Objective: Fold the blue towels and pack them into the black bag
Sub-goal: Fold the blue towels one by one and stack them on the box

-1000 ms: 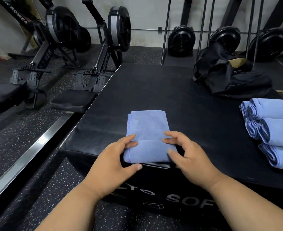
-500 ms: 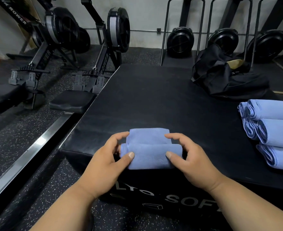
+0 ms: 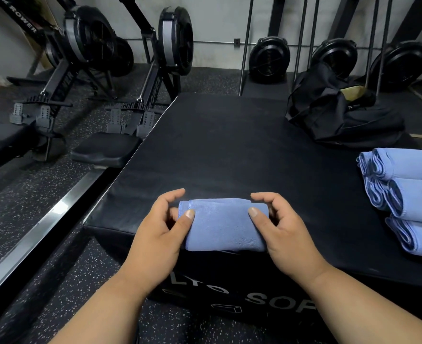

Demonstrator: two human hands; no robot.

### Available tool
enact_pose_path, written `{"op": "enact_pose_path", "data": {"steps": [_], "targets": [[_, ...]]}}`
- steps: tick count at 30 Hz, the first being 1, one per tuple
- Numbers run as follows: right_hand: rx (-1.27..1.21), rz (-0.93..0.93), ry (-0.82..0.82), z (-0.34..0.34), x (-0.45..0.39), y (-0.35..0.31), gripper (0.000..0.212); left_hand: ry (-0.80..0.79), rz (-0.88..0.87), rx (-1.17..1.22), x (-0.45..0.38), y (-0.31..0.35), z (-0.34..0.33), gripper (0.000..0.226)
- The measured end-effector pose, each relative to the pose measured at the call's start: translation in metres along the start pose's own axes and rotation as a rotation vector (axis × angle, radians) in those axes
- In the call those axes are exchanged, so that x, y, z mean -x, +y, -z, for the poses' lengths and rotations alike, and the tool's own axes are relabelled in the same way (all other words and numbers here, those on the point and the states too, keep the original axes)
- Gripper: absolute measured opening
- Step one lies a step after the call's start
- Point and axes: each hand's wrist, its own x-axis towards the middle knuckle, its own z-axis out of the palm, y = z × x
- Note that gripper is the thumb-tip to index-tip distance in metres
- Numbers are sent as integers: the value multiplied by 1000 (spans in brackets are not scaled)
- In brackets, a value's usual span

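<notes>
The person is gripping a rolled blue towel (image 3: 223, 225) with both hands at the near edge of a black padded box (image 3: 229, 150). The left hand (image 3: 159, 233) is curling around the towel's left end, its thumb lying on top of the roll and its fingers bending behind it. The right hand (image 3: 283, 230) is mirroring this at the right end, thumb pressing on top and fingers arching over the far side. The towel is lying crosswise in front of the person, its stitched hem showing along the left end.

4 more rolled blue towels (image 3: 408, 197) are sitting in a stack on the right side of the same box, well apart from the one being held, their spiral ends facing left. The black bag (image 3: 329, 115) is slumping at the far right corner of the box, beyond the stack, with something tan showing at its opening.

On the speckled floor to the left, 2 rowing machines (image 3: 100, 70) are standing side by side. Against the far wall, 3 black fan wheels (image 3: 269, 59) are resting behind thin metal frames.
</notes>
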Motion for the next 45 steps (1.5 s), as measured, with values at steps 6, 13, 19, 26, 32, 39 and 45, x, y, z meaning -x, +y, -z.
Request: {"op": "enact_pose_path", "data": {"steps": [6, 13, 19, 26, 32, 39, 45], "targets": [[66, -67, 81, -6, -9, 2, 11, 91, 82, -43, -6, -4, -13, 32], [9, -79, -24, 1, -4, -4, 19, -13, 94, 86, 0, -1, -7, 44], [60, -6, -284, 14, 3, -3, 47, -155, 63, 71, 7, 2, 7, 72], [43, -16, -385, 26, 13, -3, 58, -374, 100, -142, 26, 7, 22, 88], [158, -22, -282, 20, 15, 6, 30, -216, 161, 5, 26, 0, 7, 59], [517, 158, -206, 8, 17, 7, 51, 21, 62, -357, 30, 0, -25, 63], [474, 44, -129, 3, 11, 8, 62, 178, 195, -310, 23, 13, -36, 75]]}}
